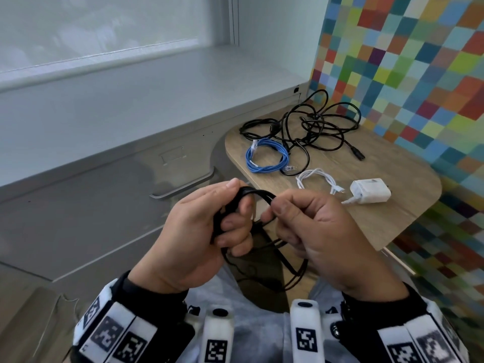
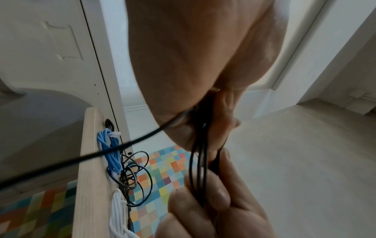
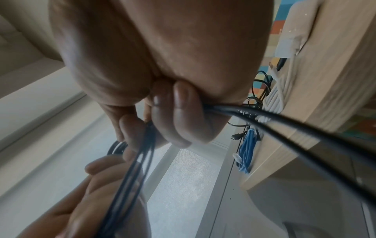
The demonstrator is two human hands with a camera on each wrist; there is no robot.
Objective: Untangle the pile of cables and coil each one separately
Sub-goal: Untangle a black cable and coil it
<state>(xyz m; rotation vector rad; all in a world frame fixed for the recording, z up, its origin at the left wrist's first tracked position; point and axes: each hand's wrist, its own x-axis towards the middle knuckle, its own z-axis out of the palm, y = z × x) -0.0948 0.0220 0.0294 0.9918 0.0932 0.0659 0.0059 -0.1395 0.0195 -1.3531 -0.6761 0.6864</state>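
Note:
A black cable (image 1: 258, 196) is held in loops in front of the wooden table's near edge. My left hand (image 1: 207, 226) grips the bundled loops, fingers curled round them. My right hand (image 1: 309, 224) pinches strands of the same cable (image 3: 234, 111) between thumb and fingers, and more loops hang below both hands. On the table lie a tangled pile of black cables (image 1: 311, 124), a coiled blue cable (image 1: 267, 158) and a coiled white cable (image 1: 317, 179). The left wrist view shows the black strands (image 2: 198, 169) running between both hands.
The small wooden table (image 1: 392, 218) stands against a wall of coloured squares (image 1: 419, 74). A white charger block (image 1: 370, 191) rests near the white cable. A grey cabinet with a handle (image 1: 188, 188) and a window ledge lie to the left.

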